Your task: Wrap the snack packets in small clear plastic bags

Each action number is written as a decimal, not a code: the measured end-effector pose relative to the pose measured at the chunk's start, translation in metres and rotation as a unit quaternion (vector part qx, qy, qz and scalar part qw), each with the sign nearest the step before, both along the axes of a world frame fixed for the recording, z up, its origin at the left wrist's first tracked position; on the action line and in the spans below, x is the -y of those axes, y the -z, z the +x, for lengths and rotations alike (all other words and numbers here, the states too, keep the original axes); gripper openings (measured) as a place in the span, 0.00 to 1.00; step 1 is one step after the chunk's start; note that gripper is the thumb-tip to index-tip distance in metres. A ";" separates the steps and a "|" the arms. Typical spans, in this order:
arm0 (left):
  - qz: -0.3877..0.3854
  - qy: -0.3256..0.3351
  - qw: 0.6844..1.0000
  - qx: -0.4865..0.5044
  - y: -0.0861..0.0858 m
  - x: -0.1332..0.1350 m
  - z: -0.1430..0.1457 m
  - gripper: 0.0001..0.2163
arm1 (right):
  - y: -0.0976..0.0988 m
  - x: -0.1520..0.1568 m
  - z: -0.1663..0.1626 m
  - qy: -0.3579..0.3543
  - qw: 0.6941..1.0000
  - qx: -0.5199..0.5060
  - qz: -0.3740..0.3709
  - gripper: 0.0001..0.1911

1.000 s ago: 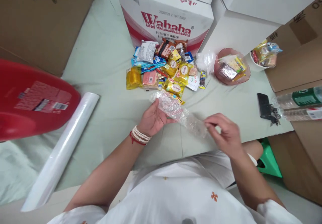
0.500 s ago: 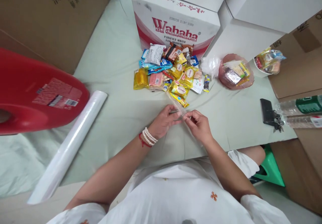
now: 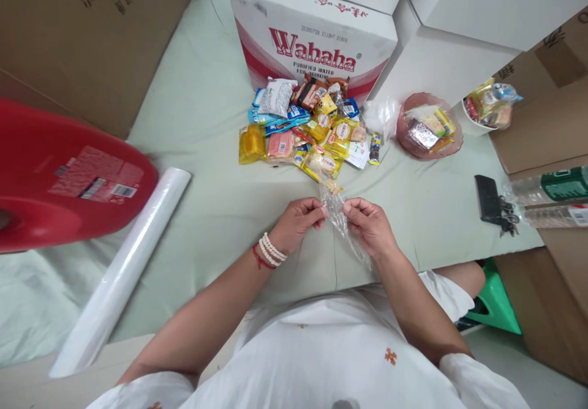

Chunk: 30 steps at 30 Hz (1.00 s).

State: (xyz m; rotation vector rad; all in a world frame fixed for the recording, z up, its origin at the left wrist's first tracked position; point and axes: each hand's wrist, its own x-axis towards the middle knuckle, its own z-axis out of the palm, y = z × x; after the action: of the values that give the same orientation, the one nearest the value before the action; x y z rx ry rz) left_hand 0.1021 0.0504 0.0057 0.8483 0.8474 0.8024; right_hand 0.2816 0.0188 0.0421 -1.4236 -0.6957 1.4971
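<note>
Pinching a crinkled clear plastic bag [image 3: 339, 220] from both sides, over the cloth-covered tabletop [image 3: 215, 219].
Gripping the left edge with left fingers [image 3: 316, 213] pressed together, and pinching the opposite edge with right fingers [image 3: 356, 208], with the lower end slanting toward the white shirt [image 3: 331, 354] and the upper end overlapping, in this view, the near side of the snack pile [image 3: 319, 127]. Facing a Wahaha carton [image 3: 312, 41] behind that pile, with a pink bowl [image 3: 407, 143] to the right and a plastic roll [image 3: 122, 274] lying well apart at the left.
</note>
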 end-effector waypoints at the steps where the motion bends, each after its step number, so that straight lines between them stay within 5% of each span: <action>1: -0.010 -0.011 1.000 0.016 -0.001 0.000 0.000 0.13 | -0.001 -0.001 0.002 0.006 1.000 -0.015 0.002 0.22; 13: -0.101 -0.013 0.981 0.164 -0.001 -0.010 -0.015 0.14 | 0.002 0.012 0.047 0.018 0.992 -0.124 -0.006 0.17; 19: -0.106 -0.057 0.990 0.076 -0.008 0.013 0.016 0.20 | 0.005 0.026 0.024 0.073 0.991 -0.109 0.012 0.19; 22: -0.085 -0.072 0.993 0.041 -0.016 0.025 0.025 0.13 | 0.003 0.034 0.017 0.056 0.994 -0.095 0.018 0.19; 30: -0.184 -0.222 0.957 -0.021 -0.017 0.031 0.009 0.10 | 0.006 0.049 0.027 -0.044 0.998 -0.043 0.001 0.22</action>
State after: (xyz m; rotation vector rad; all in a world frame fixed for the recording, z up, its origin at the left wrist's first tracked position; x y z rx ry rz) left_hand 0.1112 0.0191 0.0222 0.3454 1.2041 0.9763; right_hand 0.3083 -0.0301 0.0356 -1.3333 -0.7141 1.6171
